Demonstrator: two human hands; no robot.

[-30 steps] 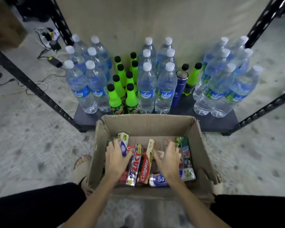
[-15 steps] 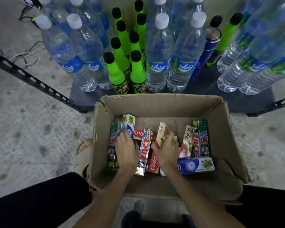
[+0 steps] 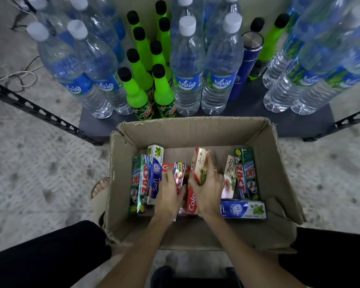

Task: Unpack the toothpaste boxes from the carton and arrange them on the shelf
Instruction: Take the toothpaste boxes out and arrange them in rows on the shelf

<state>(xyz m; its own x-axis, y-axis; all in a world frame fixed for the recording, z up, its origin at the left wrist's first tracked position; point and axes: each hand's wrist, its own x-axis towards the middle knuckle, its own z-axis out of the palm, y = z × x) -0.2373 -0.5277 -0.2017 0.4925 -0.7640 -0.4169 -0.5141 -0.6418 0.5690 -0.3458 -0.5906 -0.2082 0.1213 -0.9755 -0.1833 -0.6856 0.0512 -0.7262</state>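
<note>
An open cardboard carton (image 3: 279, 175) stands on the floor between my knees, with several toothpaste boxes inside. My left hand (image 3: 170, 194) grips a red Zact smokers' box (image 3: 179, 173) standing on edge. My right hand (image 3: 206, 192) holds a red and cream box (image 3: 199, 163), tilted upward. A red Colgate box (image 3: 190, 202) lies under both hands. At the left lie a green Zact box (image 3: 139, 183) and a blue Safi box (image 3: 155, 173). Right of my hands are a cream box (image 3: 229, 179), another green Zact box (image 3: 246, 173) and a blue Safi box (image 3: 245, 209).
Just beyond the carton, the dark bottom shelf (image 3: 96, 125) carries clear water bottles (image 3: 187, 75), green soda bottles (image 3: 135, 92) and a blue can (image 3: 245, 67). Black metal rack bars (image 3: 33, 109) run along both sides. My sandalled foot (image 3: 100, 188) rests left of the carton on the concrete floor.
The view has moved closer to the carton. My right hand has closed round the red and cream box and raised its far end. My left hand stays on the Zact smokers' box.
</note>
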